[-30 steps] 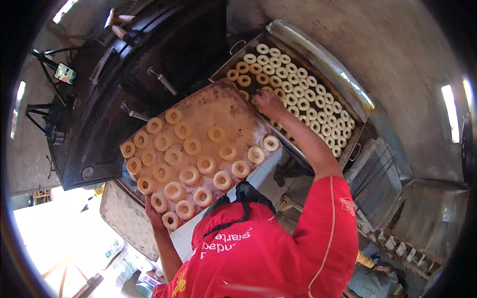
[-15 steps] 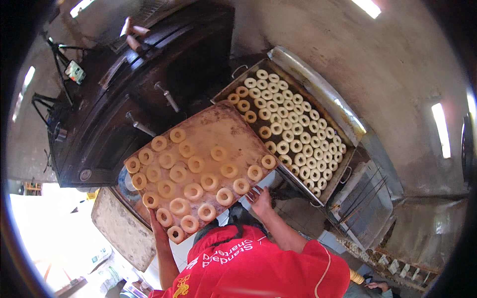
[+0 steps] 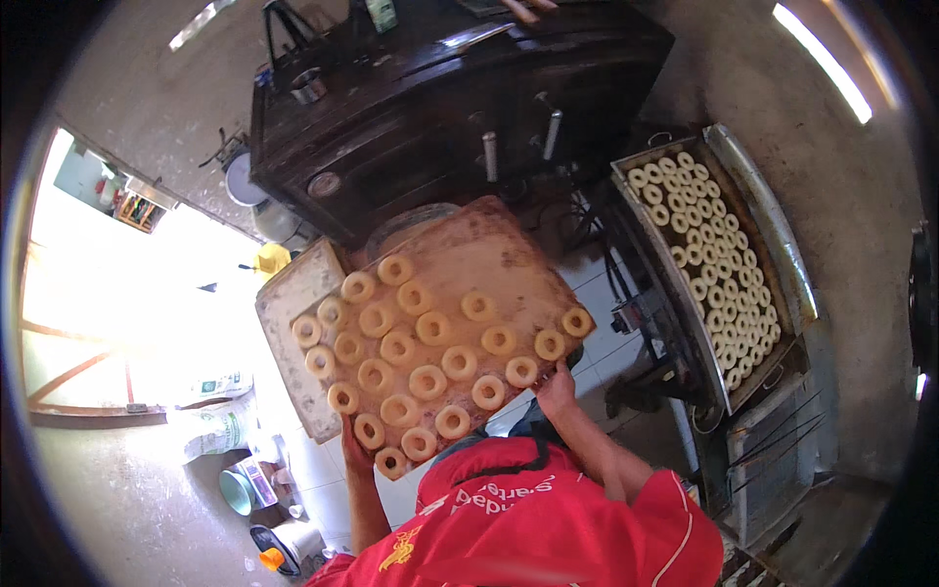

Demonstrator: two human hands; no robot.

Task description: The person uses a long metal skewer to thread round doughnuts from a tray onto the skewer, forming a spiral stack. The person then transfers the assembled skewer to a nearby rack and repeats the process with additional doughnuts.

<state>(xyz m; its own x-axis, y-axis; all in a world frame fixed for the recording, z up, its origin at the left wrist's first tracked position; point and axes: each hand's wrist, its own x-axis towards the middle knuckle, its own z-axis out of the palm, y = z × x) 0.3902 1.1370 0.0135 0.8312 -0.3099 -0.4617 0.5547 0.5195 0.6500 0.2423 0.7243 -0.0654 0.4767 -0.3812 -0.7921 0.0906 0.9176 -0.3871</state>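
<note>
1. A person in a red shirt [image 3: 548, 528] holds up a flat brown board [image 3: 489, 259], tilted, with both hands at its near edge.
2. The left hand [image 3: 354, 445] grips the board's lower left corner; its fingers are curled under the edge and clamped on it, just beside the nearest rings.
3. The right hand [image 3: 556, 389] grips the board's lower right edge, fingers closed on it from below; only the back of the hand shows.
4. The board carries pale dough rings [image 3: 427, 382] laid in loose rows across its near half and left side, most close to or touching their neighbours. The far part of the board, toward the oven, is bare.
5. A dark metal oven [image 3: 411, 127] stands beyond the board's far edge, with two cylindrical handles [image 3: 489, 155] on its front.
6. To the right of the board, well apart, a long metal tray [image 3: 782, 264] sits on a stand. It is packed with smaller pale rings [image 3: 714, 274] in tight rows, filling it almost end to end.
7. A second, lighter board [image 3: 289, 323] shows from under the held board's left side.
8. Left of and below the board, on the floor, stand a teal bowl [image 3: 235, 489] and white sacks [image 3: 220, 421].
</note>
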